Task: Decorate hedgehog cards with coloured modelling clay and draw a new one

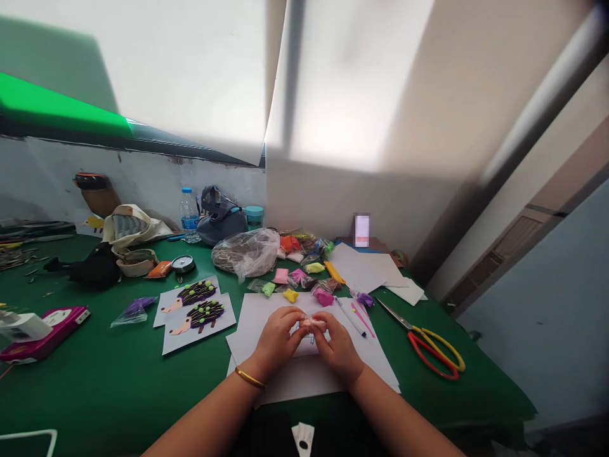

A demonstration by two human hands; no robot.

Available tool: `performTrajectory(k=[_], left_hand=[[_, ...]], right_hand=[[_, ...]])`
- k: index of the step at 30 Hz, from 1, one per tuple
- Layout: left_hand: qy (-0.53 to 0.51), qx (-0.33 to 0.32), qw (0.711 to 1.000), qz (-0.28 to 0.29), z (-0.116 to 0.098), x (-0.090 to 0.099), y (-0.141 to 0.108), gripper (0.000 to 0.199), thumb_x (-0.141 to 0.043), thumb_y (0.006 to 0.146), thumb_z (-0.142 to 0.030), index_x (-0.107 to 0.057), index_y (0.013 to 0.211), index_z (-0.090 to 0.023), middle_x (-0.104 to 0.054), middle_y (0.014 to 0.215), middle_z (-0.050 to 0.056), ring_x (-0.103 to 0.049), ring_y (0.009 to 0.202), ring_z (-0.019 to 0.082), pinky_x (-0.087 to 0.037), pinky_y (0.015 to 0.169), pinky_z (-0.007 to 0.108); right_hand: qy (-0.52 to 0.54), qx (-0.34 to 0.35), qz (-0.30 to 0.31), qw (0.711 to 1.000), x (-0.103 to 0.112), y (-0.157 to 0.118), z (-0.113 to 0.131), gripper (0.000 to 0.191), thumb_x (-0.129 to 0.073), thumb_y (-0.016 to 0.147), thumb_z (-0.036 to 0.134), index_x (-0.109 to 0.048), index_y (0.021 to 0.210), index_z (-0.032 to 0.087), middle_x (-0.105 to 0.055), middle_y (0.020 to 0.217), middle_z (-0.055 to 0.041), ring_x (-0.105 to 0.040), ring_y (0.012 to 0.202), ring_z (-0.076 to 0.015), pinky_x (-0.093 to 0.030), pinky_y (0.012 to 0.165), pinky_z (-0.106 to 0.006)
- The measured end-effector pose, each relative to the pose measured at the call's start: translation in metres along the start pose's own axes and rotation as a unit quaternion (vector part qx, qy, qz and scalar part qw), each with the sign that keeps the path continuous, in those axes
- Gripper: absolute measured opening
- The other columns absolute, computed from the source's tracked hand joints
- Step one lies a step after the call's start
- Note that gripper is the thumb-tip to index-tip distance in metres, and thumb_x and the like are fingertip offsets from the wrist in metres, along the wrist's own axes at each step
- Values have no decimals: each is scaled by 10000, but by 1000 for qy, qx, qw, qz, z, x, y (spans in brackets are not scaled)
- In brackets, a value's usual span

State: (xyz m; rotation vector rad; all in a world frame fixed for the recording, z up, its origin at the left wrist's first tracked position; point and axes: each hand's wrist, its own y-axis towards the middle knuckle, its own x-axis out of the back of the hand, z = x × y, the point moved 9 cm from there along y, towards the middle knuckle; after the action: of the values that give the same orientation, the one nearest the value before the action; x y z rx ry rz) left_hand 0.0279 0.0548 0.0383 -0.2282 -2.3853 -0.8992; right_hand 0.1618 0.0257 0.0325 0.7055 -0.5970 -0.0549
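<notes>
My left hand (283,333) and my right hand (337,346) meet over white paper sheets (285,381). Between their fingertips is a small piece of pale pink modelling clay (314,324), partly covered by the fingers; a clear wrapper may be around it, but I cannot tell. Part of a blue line drawing (311,339) shows on the paper below. Just right of my right hand lie a white marker (351,317) and a pink clay tool (363,319). Beyond my fingers are bags of coloured clay, including magenta (323,296) and yellow (290,295).
Scissors (428,346) with red and yellow handles lie at the right. Two hedgehog cards (200,339) and a purple clay bag (136,311) sit left. A water bottle (189,219), a grey-blue bag (221,222) and a crumpled plastic bag (247,252) stand behind. A magenta power strip (52,330) is far left.
</notes>
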Motion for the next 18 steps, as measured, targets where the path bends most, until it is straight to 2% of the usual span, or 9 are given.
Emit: performTrajectory(k=[2,4,7,10,14,18], left_hand=[[-6,8,1000,-2,1,1,0,172,-588,900,-349,-691,948,-219,-688,1018,82,-617,1008,235,-498,915,397],[-12,17,1000,-1,2,1,0,189,-569,911,-364,-690,905,-219,-684,996,78,-618,990,229,-502,901,385],[-17,24,1000,5,2,0,0,193,-575,905,-364,-688,860,-214,-678,967,70,-619,958,219,-504,881,371],[-18,24,1000,5,2,0,0,161,-611,883,-351,-692,875,-212,-677,964,65,-618,952,215,-500,878,365],[-4,21,1000,6,0,1,1,140,-621,873,-333,-692,877,-213,-677,955,61,-618,946,215,-500,875,363],[9,2,1000,0,-5,2,2,155,-615,882,-348,-681,884,-207,-668,972,69,-610,963,219,-499,883,371]], right_hand=[[-21,27,-16,999,2,0,4,391,-546,873,209,-490,1259,244,-648,1137,-79,-637,1031,-227,-525,909,-402],[-43,53,-25,997,3,1,9,439,-592,840,216,-500,1268,254,-600,1228,-98,-592,1125,-255,-499,955,-446],[-53,51,-14,997,3,4,12,263,-616,868,258,-590,1129,250,-639,1104,-86,-617,1023,-244,-521,884,-419],[-48,33,2,998,2,6,12,151,-576,916,285,-609,1055,236,-659,970,-69,-626,900,-224,-526,798,-379],[-36,36,10,999,1,5,13,122,-509,953,266,-613,1009,233,-655,916,-60,-610,849,-212,-508,761,-359],[-17,38,15,999,0,4,10,135,-490,958,240,-621,990,237,-658,933,-60,-602,876,-213,-500,786,-364]])
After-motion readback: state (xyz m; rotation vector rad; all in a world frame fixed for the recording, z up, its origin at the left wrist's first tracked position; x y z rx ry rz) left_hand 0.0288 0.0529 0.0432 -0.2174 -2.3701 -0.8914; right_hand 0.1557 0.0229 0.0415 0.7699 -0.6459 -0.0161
